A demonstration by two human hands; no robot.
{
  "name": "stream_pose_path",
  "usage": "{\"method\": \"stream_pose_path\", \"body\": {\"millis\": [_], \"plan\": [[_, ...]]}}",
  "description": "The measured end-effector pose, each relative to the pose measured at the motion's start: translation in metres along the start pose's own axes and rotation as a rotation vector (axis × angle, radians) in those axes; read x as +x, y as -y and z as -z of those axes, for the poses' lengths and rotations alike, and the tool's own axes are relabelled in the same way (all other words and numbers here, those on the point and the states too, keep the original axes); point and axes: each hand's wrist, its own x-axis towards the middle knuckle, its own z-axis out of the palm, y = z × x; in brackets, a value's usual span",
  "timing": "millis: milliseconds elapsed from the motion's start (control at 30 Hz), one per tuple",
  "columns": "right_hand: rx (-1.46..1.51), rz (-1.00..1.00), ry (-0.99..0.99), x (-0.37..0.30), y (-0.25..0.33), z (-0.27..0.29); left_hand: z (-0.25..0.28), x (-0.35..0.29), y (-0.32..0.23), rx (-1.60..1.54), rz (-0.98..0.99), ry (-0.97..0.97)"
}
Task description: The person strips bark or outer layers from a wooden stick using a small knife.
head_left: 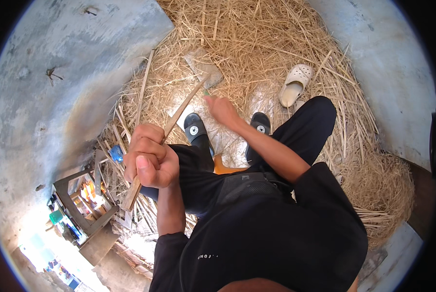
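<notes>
My left hand [152,158] is wrapped in a fist round a long, narrow bamboo strip [183,106]. The strip slants from the lower left, below that fist, up to a thin tip in front of my right hand [221,111]. Closed fingers on the right hand meet close to the strip's far end. A small bit of green [206,92] shows at those fingers, but the rest of what they hold is hidden. Just beyond the tip, a flat grey piece [209,73] lies among the shavings.
Pale shavings and thin strips [257,44] cover the floor ahead and right. My feet wear dark slides [194,127]; a beige clog [296,83] lies at the right. An orange-brown seat [224,168] shows between my legs. Bluish walls [81,68] flank me, with a wooden frame [76,199] lower left.
</notes>
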Motion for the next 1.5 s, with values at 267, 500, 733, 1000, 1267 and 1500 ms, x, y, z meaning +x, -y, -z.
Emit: {"method": "stream_pose_path", "body": {"millis": [267,500,733,1000,1267,1500], "plan": [[0.081,-0.043,0.025,0.024,-0.035,-0.007,-0.007,0.005,0.001,0.055,0.001,-0.061],[0.301,0.136,0.070,-0.070,0.077,0.050,-0.004,0.000,0.000,0.032,-0.002,-0.081],[0.032,0.057,-0.023,-0.034,0.022,0.031,-0.013,-0.009,-0.005,0.014,0.016,0.043],[0.184,0.162,0.018,-0.061,0.069,0.039,-0.007,-0.006,-0.005,0.115,0.061,-0.069],[-0.113,0.081,-0.012,-0.022,0.023,0.007,-0.002,-0.006,-0.010,0.091,-0.020,-0.058],[0.048,0.054,-0.175,-0.050,0.007,0.017,-0.011,-0.011,-0.005,-0.006,-0.041,0.005]]}}
